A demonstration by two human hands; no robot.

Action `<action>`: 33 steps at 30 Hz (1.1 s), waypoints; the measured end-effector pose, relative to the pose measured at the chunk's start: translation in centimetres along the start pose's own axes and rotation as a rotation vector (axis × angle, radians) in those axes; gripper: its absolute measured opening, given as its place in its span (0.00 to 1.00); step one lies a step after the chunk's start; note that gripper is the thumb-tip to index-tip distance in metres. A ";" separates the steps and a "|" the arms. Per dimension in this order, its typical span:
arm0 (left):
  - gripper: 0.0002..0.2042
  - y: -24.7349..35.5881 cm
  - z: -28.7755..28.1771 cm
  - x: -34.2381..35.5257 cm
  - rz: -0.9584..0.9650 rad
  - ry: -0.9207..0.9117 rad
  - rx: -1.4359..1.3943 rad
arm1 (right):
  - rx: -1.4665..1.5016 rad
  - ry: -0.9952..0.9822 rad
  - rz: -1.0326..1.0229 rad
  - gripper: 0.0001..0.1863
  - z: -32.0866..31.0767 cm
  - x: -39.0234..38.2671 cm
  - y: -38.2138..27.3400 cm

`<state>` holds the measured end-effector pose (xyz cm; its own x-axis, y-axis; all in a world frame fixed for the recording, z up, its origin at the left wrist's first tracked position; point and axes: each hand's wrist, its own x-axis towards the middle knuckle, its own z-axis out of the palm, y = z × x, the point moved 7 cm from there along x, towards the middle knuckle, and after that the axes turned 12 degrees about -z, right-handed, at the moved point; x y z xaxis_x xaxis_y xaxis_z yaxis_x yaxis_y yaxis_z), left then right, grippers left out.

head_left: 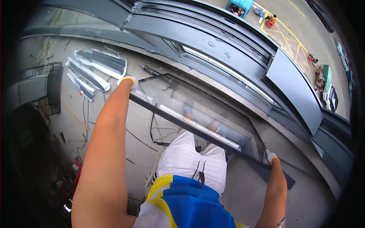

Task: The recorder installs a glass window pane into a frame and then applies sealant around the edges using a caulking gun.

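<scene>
A dark-framed glass pane [201,114], with angled ends, spans the view in front of my body, and my legs and shoes show through it. My left hand [127,81], in a white glove with a yellow cuff, is closed on the pane's upper left end. My right hand [271,155], gloved likewise, grips the lower right corner. A dark cylindrical tool [148,69] lies on the floor beyond the left end, partly behind the glass.
Grey window framing [201,34] runs along a ledge above a yard with vehicles [239,7] and people [270,19]. Wrapped metal profiles [99,60], cables [131,135] and a red item [75,171] lie on the concrete floor [118,148]. A black metal frame [53,87] stands at left.
</scene>
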<state>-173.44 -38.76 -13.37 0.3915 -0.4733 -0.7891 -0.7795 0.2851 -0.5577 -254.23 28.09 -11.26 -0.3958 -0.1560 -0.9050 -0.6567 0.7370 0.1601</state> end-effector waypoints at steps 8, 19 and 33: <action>0.17 2.5 -0.8 0.2 -0.010 -0.014 -0.015 | -0.026 -0.023 -0.016 0.45 0.2 2.8 -0.2; 0.13 4.8 -0.8 2.3 -0.015 -0.027 -0.057 | 0.038 -0.049 0.015 0.46 1.2 5.1 0.2; 0.12 6.4 -0.5 2.5 -0.011 -0.018 0.010 | 0.035 -0.060 0.007 0.46 1.5 7.0 -0.5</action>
<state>-177.66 -38.50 -18.78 0.4091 -0.4611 -0.7874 -0.7702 0.2882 -0.5690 -255.73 27.65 -18.29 -0.3608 -0.1116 -0.9259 -0.6305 0.7608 0.1540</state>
